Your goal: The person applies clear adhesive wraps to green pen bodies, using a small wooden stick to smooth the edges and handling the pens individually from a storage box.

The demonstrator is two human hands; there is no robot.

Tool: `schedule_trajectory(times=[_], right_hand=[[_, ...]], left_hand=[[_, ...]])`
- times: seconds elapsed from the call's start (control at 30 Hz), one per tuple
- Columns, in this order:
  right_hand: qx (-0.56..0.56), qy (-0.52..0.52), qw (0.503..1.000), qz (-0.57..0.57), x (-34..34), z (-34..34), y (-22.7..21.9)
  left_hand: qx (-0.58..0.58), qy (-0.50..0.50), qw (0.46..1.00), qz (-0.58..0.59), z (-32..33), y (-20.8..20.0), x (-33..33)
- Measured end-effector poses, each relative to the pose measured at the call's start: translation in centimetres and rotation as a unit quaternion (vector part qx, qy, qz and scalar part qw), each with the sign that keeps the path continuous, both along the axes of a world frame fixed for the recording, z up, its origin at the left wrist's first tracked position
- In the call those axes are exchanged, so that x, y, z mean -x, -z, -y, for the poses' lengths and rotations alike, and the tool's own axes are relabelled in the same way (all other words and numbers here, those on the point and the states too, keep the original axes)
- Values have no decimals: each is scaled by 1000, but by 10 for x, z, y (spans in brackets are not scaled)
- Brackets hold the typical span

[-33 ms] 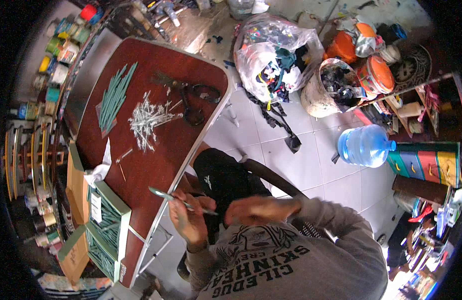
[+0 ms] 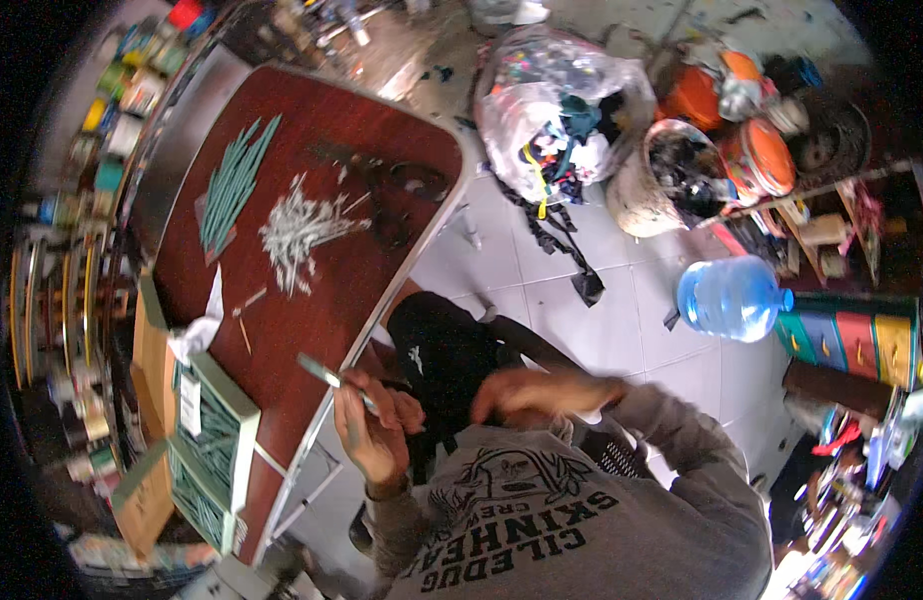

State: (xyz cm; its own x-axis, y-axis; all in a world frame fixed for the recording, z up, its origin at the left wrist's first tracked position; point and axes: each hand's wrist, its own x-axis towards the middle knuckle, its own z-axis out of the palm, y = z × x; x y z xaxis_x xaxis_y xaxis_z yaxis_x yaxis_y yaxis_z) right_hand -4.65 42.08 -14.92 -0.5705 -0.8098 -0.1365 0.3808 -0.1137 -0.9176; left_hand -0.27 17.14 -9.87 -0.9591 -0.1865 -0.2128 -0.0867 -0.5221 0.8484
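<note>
My left hand (image 2: 374, 432) is closed around a slim grey-green pen-like stick (image 2: 320, 371), just off the table's near edge. One end of the stick points toward the tabletop. To the right of it, in front of my chest, is my right hand (image 2: 537, 395), apart from the stick. Motion smears its fingers, so whether it holds anything is unclear. On the dark red table (image 2: 327, 120) lies a bundle of similar green sticks (image 2: 239, 185). Beside the bundle is a loose heap of small white pieces (image 2: 300, 235).
Open boxes of green sticks (image 2: 217, 410) stand at the table's near left corner, by a crumpled white cloth (image 2: 194, 340). Dark scissors (image 2: 397, 190) lie near the far right corner. On the floor are a stuffed plastic bag (image 2: 522, 85), a bucket (image 2: 642, 200) and a blue water bottle (image 2: 727, 298).
My right hand has moved right, away from the stick and my left hand. The stick's angle has changed slightly in my left hand, and the whole view has shifted a little.
</note>
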Motion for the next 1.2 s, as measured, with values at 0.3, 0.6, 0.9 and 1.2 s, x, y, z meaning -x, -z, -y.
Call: schedule_trajectory(times=[0.3,0.6,0.9,1.2], right_hand=[[-698,189,615,-316,184,-299,55],[-262,301,866,-303,151,-141,-12],[-116,162,978,-68,21,73,-22],[-145,209,964,75,-34,114,68]], left_hand=[[-67,172,975,126,-10,-25,15],[-51,154,985,59,-35,-23,12],[-59,224,970,66,-3,17,-4],[40,212,966,143,53,103,-82]])
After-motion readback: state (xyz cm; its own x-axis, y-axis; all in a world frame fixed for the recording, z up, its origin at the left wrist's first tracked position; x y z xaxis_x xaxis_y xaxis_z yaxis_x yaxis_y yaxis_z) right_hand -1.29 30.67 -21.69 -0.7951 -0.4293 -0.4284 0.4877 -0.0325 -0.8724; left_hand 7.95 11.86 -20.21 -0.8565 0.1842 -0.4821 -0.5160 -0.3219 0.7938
